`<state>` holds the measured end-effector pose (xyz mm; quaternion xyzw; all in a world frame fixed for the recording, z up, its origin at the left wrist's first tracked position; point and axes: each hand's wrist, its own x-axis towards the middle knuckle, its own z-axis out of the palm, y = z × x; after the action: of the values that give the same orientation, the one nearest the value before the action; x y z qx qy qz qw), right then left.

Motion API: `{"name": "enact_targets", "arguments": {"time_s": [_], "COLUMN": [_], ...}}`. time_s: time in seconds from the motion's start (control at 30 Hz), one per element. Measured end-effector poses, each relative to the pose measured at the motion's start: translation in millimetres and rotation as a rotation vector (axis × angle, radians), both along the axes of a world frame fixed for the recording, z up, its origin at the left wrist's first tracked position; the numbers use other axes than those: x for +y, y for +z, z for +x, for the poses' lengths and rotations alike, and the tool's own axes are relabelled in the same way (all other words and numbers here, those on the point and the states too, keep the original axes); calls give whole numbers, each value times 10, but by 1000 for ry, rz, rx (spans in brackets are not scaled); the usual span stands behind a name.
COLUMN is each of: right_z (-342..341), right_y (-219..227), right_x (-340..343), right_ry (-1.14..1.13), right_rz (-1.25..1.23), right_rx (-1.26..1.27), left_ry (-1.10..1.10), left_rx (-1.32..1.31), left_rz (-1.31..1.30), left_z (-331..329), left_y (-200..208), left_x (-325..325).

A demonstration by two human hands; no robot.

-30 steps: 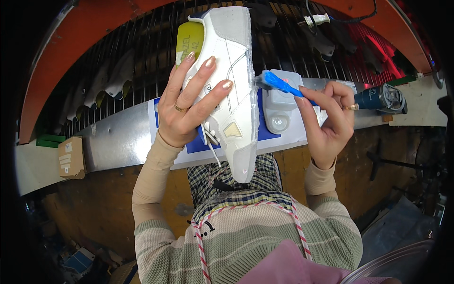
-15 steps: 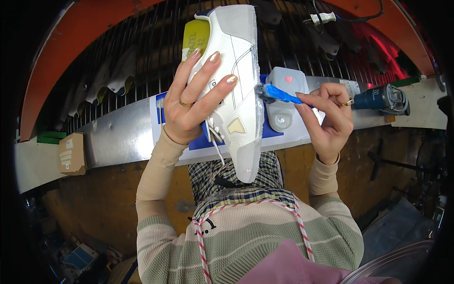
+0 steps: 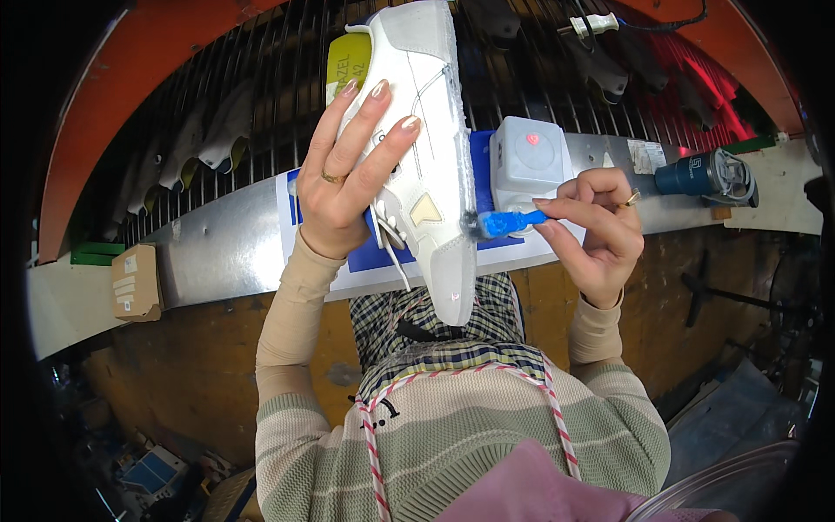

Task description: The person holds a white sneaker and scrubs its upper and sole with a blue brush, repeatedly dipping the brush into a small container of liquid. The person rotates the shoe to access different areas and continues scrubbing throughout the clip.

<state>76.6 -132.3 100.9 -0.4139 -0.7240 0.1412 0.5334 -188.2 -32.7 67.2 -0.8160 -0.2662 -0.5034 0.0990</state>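
So, white shoe [image 3: 435, 165]: held up above metal ledge [image 3: 211, 242], toe twd wearer, heel away, sole edge facing R; grey panels at toe & heel, small tan patch on side.
Lace [image 3: 396, 246]: white, dangling off shoe's L side.
Insert [image 3: 346, 54]: yellow-green, poking out of shoe's collar opening.
L hand [image 3: 335, 196]: grasping shoe from its L, fingers spread across side of upper; thumb hidden; ring on one finger.
R hand [image 3: 604, 228]: just R of shoe, pinching blue brush [image 3: 509, 224] btwn thumb & index; other fingers curled, ring here too.
Bristles: seemingly touching shoe's sole edge, nearer toe than heel.
Grey box [image 3: 531, 157]: R of shoe, squarish, w/ small red mark on top.
Sheet [image 3: 355, 283]: white w/ blue areas, under shoe, on ledge.
Tumbler [image 3: 687, 176]: dk blue, lying well R of shoe.
Carton [image 3: 136, 283]: brown, well L of shoe.
Rack [image 3: 270, 113]: dk bars, beyond shoe, w/ grey shoe uppers [image 3: 228, 135] to shoe's L.
Plug [image 3: 595, 24]: white, R of shoe's heel, over rack.
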Motion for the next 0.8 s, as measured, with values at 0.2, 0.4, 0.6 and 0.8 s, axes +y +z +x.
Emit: {"name": "enact_targets", "arguments": {"time_s": [0.2, 0.4, 0.6, 0.8], "right_z": [-109, -179, -285, -342], "right_y": [-74, -104, -183, -236], "right_x": [61, 35, -246, -247], "right_ry": [27, 27, -79, -190], "right_rz": [-254, -314, -364, -254], "right_rx": [310, 308, 407, 253], "left_ry": [-5, 31, 74, 171], "left_rx": [-4, 40, -18, 19], "left_rz": [-10, -80, -190, -241], "left_z": [9, -20, -64, -103], "left_y": [-2, -33, -172, -252], "left_x": [35, 104, 264, 303]}}
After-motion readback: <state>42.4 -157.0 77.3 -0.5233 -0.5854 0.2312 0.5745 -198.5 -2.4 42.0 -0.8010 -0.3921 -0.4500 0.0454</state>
